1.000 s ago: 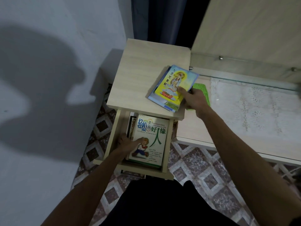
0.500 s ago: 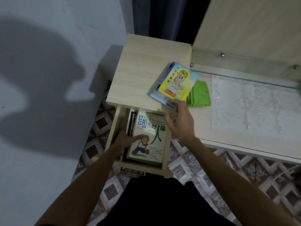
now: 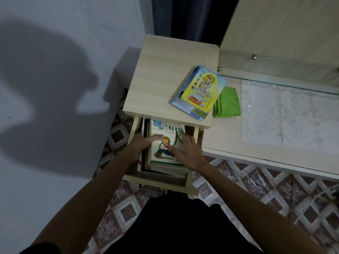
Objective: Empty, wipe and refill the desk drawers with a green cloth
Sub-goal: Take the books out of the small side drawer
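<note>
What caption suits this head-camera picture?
Both hands on a book in the open drawer; green cloth waits.

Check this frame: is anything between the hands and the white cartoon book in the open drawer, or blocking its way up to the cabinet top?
Nothing visible. Both hands, left and right, already rest on the cartoon book. The drawer is open above, and the cabinet top has bare space left of the yellow book stack.

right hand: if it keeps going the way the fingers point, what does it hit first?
The right hand points up-left across the cartoon book in the drawer. Going on, it would likely first meet the left hand, whose thumb lies on the cover; depth is unclear.
</note>
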